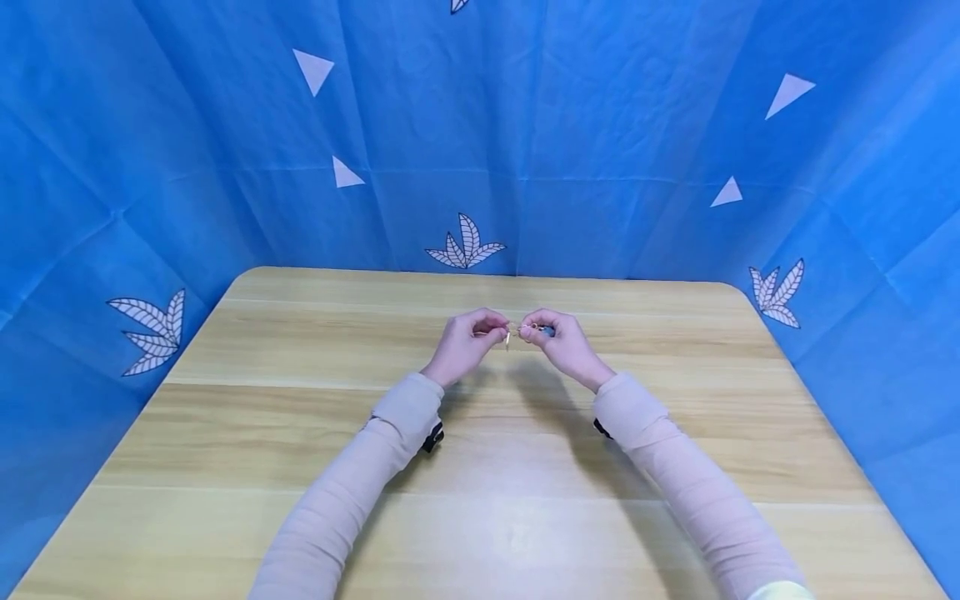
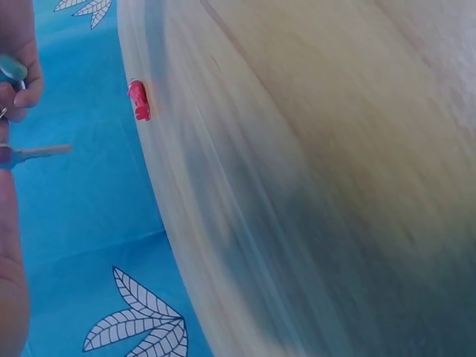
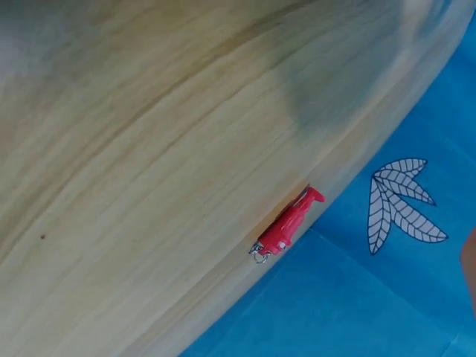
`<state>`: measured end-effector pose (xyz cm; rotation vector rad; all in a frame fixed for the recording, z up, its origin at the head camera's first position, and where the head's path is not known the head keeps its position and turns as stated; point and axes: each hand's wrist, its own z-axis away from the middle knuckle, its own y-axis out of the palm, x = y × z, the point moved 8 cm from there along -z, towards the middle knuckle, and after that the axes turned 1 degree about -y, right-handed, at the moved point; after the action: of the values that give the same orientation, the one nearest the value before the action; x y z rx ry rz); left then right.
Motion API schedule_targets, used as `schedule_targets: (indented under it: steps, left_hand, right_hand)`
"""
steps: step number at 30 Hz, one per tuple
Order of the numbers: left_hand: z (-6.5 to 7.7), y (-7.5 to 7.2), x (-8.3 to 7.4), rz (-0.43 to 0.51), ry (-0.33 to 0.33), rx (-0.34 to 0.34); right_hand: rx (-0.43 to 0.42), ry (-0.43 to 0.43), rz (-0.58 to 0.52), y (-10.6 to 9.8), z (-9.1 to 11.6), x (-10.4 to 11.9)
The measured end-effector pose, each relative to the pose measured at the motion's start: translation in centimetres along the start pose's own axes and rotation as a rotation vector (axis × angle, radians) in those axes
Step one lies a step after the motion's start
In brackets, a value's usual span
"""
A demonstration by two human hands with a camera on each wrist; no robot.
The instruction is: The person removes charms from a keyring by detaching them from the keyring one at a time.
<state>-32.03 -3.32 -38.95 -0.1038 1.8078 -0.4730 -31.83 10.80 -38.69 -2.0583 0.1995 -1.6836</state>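
Over the far half of the table, both hands are raised with fingertips almost meeting. My left hand (image 1: 467, 343) pinches a key (image 1: 507, 340) between thumb and fingers; its blade (image 2: 44, 152) sticks out in the left wrist view. My right hand (image 1: 564, 343) pinches a metal key ring (image 1: 517, 331) beside it. A small teal piece (image 1: 548, 331) shows within the right hand's fingers, and its rounded end (image 2: 12, 67) appears in the left wrist view. Whether the key is threaded on the ring cannot be made out. Fingers hide much of both.
A small red fish-shaped pendant (image 3: 288, 223) with a metal ring lies near the edge of the wooden table (image 1: 300, 467). In the head view it cannot be seen. A blue patterned curtain (image 1: 600, 125) hangs behind and on both sides.
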Motion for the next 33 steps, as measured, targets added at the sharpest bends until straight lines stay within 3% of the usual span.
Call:
schedule_targets:
  steps: [5,11,17,26,33]
  left_hand:
    - [-0.1,-0.3,-0.4,-0.011,0.031,-0.036]
    - [0.0,-0.1,-0.7,-0.065,0.062,-0.027]
    - [-0.3,0.5,-0.6,-0.029,0.016,-0.006]
    - [-0.1,0.6,0.6,0.076,-0.071,-0.013]
    - [-0.4,0.9,0.9,0.142,-0.094,-0.003]
  right_hand:
    - [0.006,-0.012,-0.008,0.1,0.0,0.1]
    - [0.012,0.004,-0.032,0.1,-0.1,-0.1]
    - [0.0,0.038,-0.053,-0.2,-0.2,-0.6]
    - [-0.022,0.01,-0.048,0.3,-0.1,-0.3]
    - [-0.081,-0.011,-0.064,-0.4,-0.2,0.0]
